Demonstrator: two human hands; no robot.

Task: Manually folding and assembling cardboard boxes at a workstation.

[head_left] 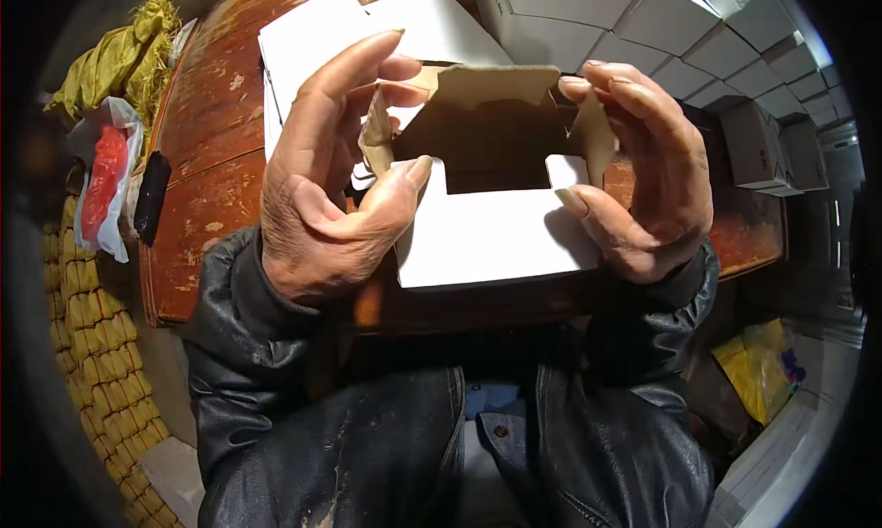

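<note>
A: Where's the carton?
B: White carton point(496, 238), between both hands over the bench's near edge, mouth gaping. Can't tell if its base rests on anything.
A: Hands?
B: Left hand point(308, 179) — thumb on the front corner, fingers curled behind the left side flap point(377, 137); clamped on the carton, lightly I'd say. Right hand point(675, 179) likewise: thumb at the front corner tab, fingers round the right side flap point(595, 137).
A: What could go wrong?
B: Squeezing unevenly could buckle the thin walls or skew the box. The left flap looks crumpled at its edge, so pressing there could crease it worse. A thumb slipping off the smooth white face could let a corner spring out.
A: Materials, outward?
B: Carton: thin card, white and smooth outside, tan and matte inside, boxy; rear flap point(501, 79) upright with slanted corners. Bench point(216, 197): red-brown wood, varnish worn and chipped. Flat white sheets point(308, 32) lie on it, angular, overlapping. Behind right, stacked white boxes point(588, 0), crisp-edged.
A: Edges of view?
B: Left — red bundle point(106, 183) in crinkly pale plastic, then a woven yellow mat point(106, 353), ridged. Sleeves point(243, 317) black, leathery, creased.
</note>
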